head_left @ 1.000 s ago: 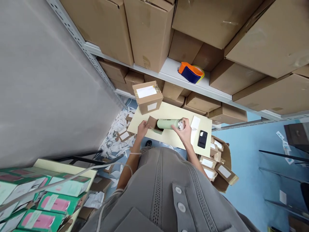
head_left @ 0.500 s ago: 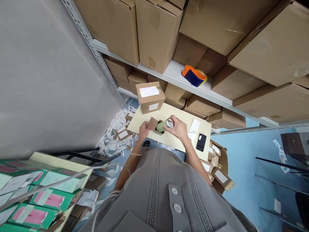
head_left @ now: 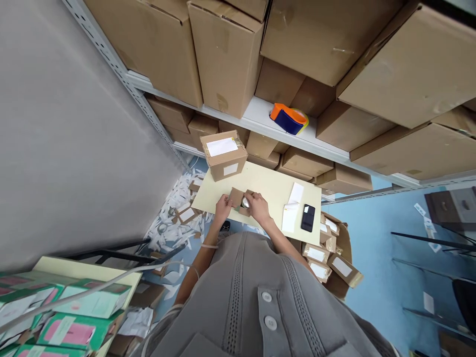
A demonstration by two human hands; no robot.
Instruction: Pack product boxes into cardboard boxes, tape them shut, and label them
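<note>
Nearby, lower edge: the person's grey garment point(head_left: 253, 307) fills my view and hides the table's near rim.
Lower left: green-and-pink cartons point(head_left: 63, 332), cut off by the frame, with a pale cable point(head_left: 92, 285) crossing above them.
Left grip: the left hand point(head_left: 223, 206) is closed on the left side of the small cardboard box point(head_left: 236, 196).
Right grip: the right hand point(head_left: 257, 207) lies with bent fingers on the box's right edge. I cannot tell whether it clamps.
Bottle: the bottle point(head_left: 245, 202) sits inside the box, between both hands at the table's near edge. I see only its shiny metal end, as the flaps hide the body.
Table: the pale table point(head_left: 271, 186) carries paper slips point(head_left: 292, 210) and a black phone point(head_left: 307, 217), right of the hands and apart from them.
Far corner: a labelled box point(head_left: 223, 154) stands at the table's far left.
Floor: paper scraps point(head_left: 174, 203) on the left and an open carton of parcels point(head_left: 330, 258) on the right, partly under the table.
Beyond: the shelf point(head_left: 260, 111) holds large brown cartons point(head_left: 223, 54), cut off at the top, and an orange-and-blue tape dispenser point(head_left: 288, 118).
</note>
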